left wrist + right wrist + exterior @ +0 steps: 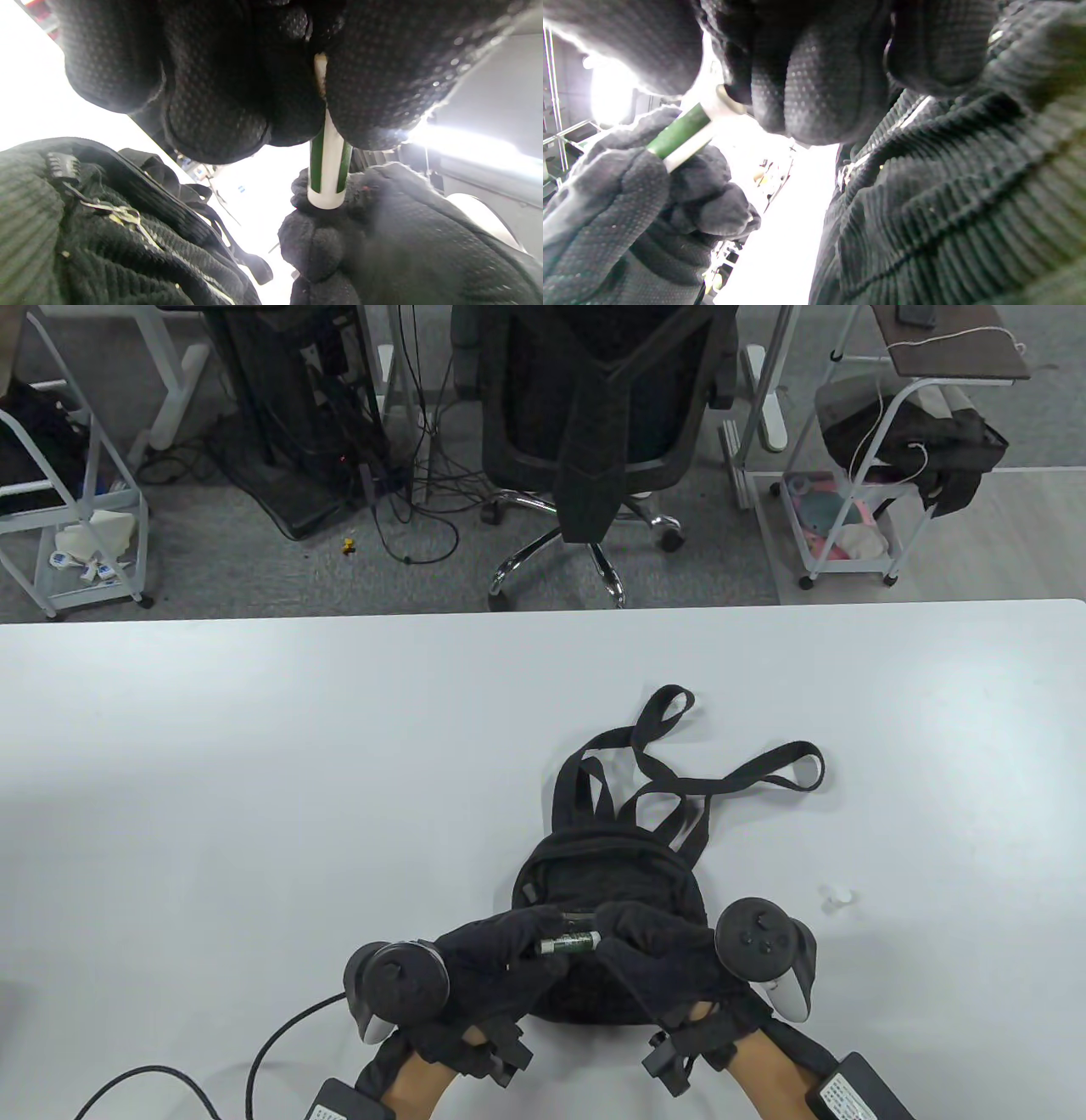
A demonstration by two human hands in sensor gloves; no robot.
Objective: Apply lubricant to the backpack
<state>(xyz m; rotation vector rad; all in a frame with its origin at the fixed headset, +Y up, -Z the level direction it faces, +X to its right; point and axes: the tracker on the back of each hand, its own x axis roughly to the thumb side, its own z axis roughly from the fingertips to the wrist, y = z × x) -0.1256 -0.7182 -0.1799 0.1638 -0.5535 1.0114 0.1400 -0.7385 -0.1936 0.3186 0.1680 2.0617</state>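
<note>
Fingers [212, 106] of the left hand [484, 963] grip one end of the green-and-white lubricant tube [570, 942], and the right hand [657, 954] pinches its other end, so both hands hold it level above the black backpack [611, 882]. That backpack lies near the counter's [254, 780] front edge, right of centre, straps trailing toward the far edge (its zipper pull [114, 212] glints in the left wrist view). A small white bit [838, 899] lies just beside it, toward the right edge.
</note>
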